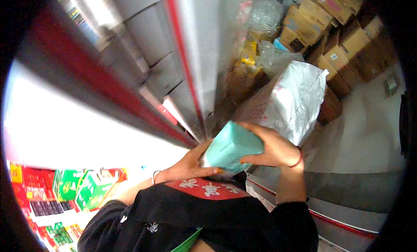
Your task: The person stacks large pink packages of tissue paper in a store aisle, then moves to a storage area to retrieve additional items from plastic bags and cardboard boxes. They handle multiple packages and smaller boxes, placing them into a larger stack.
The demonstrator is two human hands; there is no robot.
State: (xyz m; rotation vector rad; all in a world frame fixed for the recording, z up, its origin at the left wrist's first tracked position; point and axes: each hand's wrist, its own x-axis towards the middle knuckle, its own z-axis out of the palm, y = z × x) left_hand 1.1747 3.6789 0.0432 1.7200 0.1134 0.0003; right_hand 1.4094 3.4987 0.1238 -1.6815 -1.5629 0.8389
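A mint-green package [233, 144], box-like in shape, is held before my chest between both hands. My left hand [192, 162] grips its lower left side, the thumb along the near edge. On the right, my right hand [270, 146] clasps the other end, fingers over the top and thumb on the near side. Blur hides any print on the package. Just beyond my right hand stands a large silvery-white sack [296, 99] with red print.
Cardboard boxes [306, 24] are piled at the back right beside clear plastic wrap [265, 14] and yellow packs [249, 53]. A white post with a red edge [185, 50] rises ahead. Green cartons [94, 190] and red packages [35, 180] sit at the lower left. Grey floor [352, 141] extends right.
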